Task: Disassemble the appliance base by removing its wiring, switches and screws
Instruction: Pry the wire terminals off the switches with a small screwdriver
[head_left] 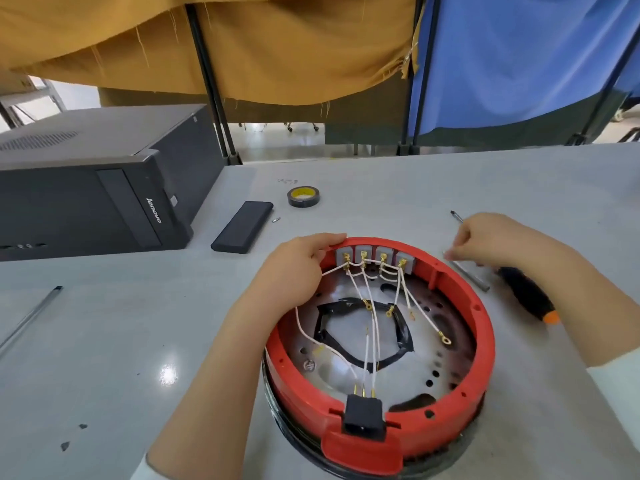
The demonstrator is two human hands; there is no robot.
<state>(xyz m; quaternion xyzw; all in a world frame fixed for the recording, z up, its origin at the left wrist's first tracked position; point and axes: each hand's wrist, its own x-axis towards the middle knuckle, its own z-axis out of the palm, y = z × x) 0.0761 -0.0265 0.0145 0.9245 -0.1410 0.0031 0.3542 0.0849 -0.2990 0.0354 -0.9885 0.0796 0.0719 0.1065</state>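
The round red appliance base (479, 327) lies open side up on the grey table. Along its far inner wall sits a row of white switches (376, 255), with white wires (370, 317) running down to gold terminals and a black power socket (363, 415) at the near rim. My left hand (294, 268) grips the far-left rim, thumb inside by the switches. My right hand (491, 239) hovers just right of the base, fingers curled over the metal shaft of a black-handled screwdriver (526, 292) lying on the table. Whether it holds anything is hidden.
A black computer tower (97, 188) stands at the left. Beyond the base lie a flat black case (242, 226), a roll of black tape (304, 197), a loose screw (276, 220), several small screws (287, 181) and a driver bit (456, 216). A metal rod (31, 317) lies far left.
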